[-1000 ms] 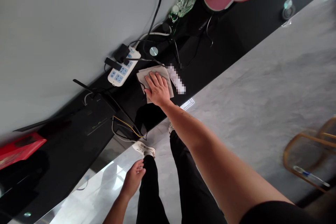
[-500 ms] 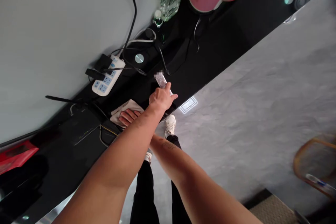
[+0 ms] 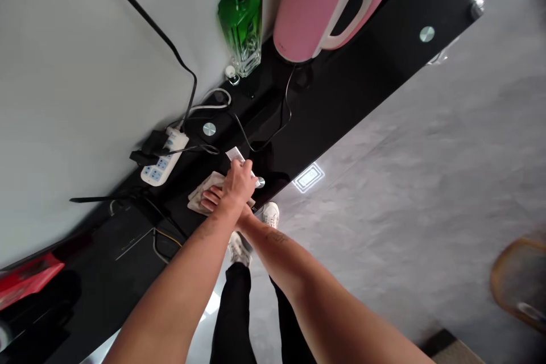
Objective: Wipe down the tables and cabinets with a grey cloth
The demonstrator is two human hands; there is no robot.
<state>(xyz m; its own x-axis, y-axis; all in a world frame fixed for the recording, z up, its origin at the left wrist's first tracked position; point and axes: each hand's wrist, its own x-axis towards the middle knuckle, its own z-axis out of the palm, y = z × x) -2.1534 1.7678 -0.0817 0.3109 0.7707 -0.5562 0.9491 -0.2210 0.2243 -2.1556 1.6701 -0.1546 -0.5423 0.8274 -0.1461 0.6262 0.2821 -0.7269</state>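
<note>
My left hand (image 3: 240,182) is closed on a slim white rectangular object (image 3: 234,153), whose far end sticks out past the fingers; its exact kind I cannot make out. Below and left of it, my right hand (image 3: 212,198) lies flat, fingers stretched out, on a folded beige cloth (image 3: 196,199). The cloth rests on the glossy black surface of a long cabinet (image 3: 333,108). My left forearm crosses over the right one and hides part of the right hand. A round silver disc (image 3: 259,182) shows just beside the left hand.
A white power strip (image 3: 158,169) with black plugs lies against the wall, cables trailing from it. Farther along stand a green glass bottle (image 3: 243,23) and a pink kettle (image 3: 305,11). At the left are a black flat box (image 3: 128,227) and a red packet (image 3: 32,278).
My left hand has drawn the white object toward the cloth and my right hand. The camera view has shifted, so more of the bottle and kettle shows.
</note>
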